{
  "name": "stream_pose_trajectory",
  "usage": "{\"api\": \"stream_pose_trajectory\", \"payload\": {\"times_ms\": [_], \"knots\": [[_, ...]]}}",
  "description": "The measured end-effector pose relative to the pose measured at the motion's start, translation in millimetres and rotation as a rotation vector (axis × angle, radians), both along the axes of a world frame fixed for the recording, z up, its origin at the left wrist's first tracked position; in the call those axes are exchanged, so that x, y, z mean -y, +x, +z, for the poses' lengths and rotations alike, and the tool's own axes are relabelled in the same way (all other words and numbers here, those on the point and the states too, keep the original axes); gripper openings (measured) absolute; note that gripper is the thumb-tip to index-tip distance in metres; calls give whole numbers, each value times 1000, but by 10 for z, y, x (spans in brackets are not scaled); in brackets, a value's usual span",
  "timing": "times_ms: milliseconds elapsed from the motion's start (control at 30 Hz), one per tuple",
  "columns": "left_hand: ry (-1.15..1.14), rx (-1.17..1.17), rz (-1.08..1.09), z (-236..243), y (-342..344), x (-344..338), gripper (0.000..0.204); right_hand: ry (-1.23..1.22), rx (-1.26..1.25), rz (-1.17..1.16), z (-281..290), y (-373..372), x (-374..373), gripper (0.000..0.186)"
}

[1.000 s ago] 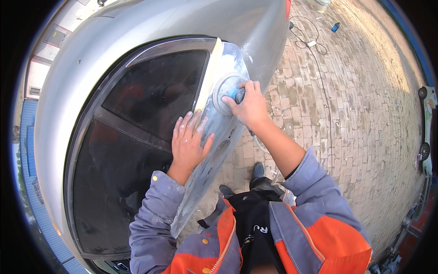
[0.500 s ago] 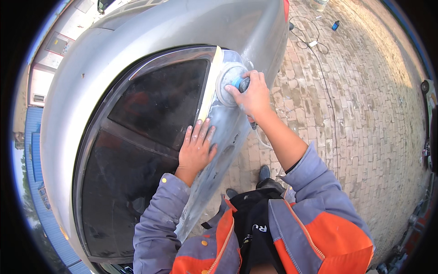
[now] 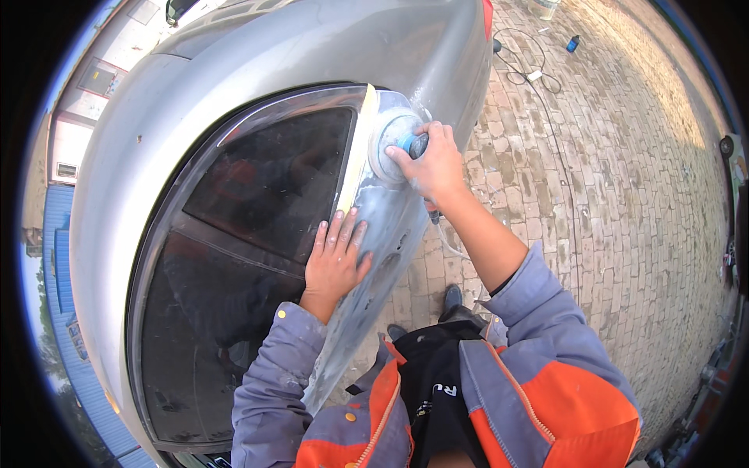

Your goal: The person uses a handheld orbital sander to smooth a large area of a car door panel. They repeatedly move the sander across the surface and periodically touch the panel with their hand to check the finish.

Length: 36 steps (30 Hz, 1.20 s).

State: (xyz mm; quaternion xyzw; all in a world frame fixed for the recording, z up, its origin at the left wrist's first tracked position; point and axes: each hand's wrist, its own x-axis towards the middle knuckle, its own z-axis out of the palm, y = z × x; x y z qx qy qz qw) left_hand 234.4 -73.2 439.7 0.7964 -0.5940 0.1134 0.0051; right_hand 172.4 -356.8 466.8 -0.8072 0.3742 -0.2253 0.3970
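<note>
My right hand is wrapped round the top of a dusty disc sander, whose pad rests on the silver car's rear side panel. Masking tape, pale yellow, runs along the panel's edge beside the dark rear side window. With fingers stretched out, my left hand lies flat at the tape's lower end, on the border between window and panel. White dust marks its fingertips. Below the sander the sanded panel looks grey and patchy, with small dark spots. The sander's underside is hidden against the car.
A cord crosses the brick paving, leading to a white power strip. Farther off stand a blue bottle and a bucket. The silver car roof fills the left. My shoe is beside the car.
The car has shifted very slightly in the picture. The sander has moved a little relative to the tape, still in my right hand; my left hand stays flat in nearly the same place.
</note>
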Motion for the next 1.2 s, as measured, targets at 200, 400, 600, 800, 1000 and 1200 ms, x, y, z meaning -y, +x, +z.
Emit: {"api": "stream_pose_trajectory", "payload": {"times_ms": [200,400,600,800,1000,1200], "knots": [[-3,5,-5,19,2,5,64,42,-2,-85,89,94,178,68],[36,32,20,33,-13,10,62,7,3,4,22,47,10,69],[1,11,6,-4,-2,0,63,36,-156,-58,-121,-130,63,68],[-2,21,12,5,-6,16,61,0,-178,67,-202,-338,-227,66],[3,14,5,21,-4,7,60,51,-236,26,-182,-348,-225,65],[-6,10,6,17,-9,11,61,24,-286,60,-115,-304,-159,67]]}}
